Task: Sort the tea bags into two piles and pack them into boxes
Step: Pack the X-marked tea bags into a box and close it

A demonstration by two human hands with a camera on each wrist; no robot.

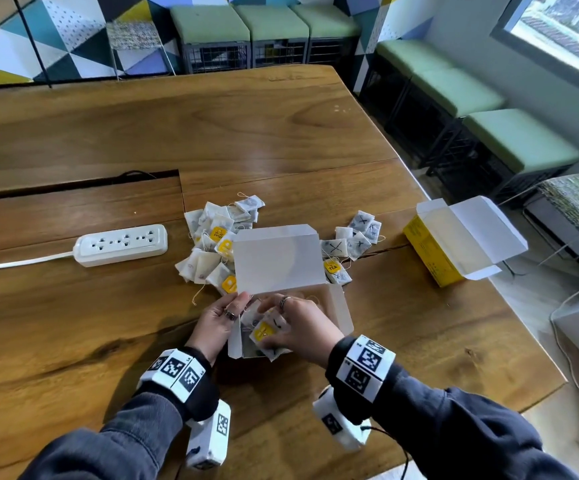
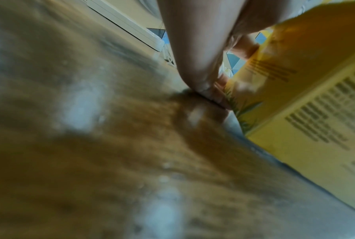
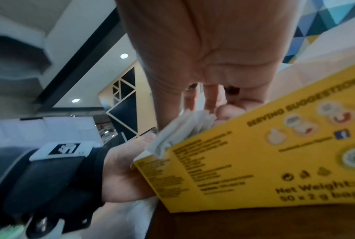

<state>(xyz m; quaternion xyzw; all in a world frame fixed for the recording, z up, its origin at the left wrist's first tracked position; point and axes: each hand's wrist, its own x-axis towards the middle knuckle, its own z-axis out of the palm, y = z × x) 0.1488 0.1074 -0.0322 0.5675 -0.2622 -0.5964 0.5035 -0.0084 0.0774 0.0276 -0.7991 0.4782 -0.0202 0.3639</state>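
An open tea box [image 1: 340,306] with its white lid [image 1: 277,258] up stands in front of me on the wooden table [image 1: 212,133]. My left hand [image 1: 229,313] grips the box's left end. My right hand [image 1: 277,330] pinches a bunch of tea bags [image 1: 264,332] with a yellow tag, partly inside the box. In the right wrist view the tea bags [image 3: 182,129] stick up over the yellow box wall [image 3: 254,153]. A pile of plain tea bags [image 1: 208,237] lies behind the box on the left. A smaller pile marked with X [image 1: 357,237] lies on the right.
A second yellow box [image 1: 430,251] stands open near the table's right edge. A white power strip [image 1: 121,244] with its cord lies on the left. A cable slot [image 1: 73,188] cuts across the table. Green stools [image 1: 520,140] line the walls.
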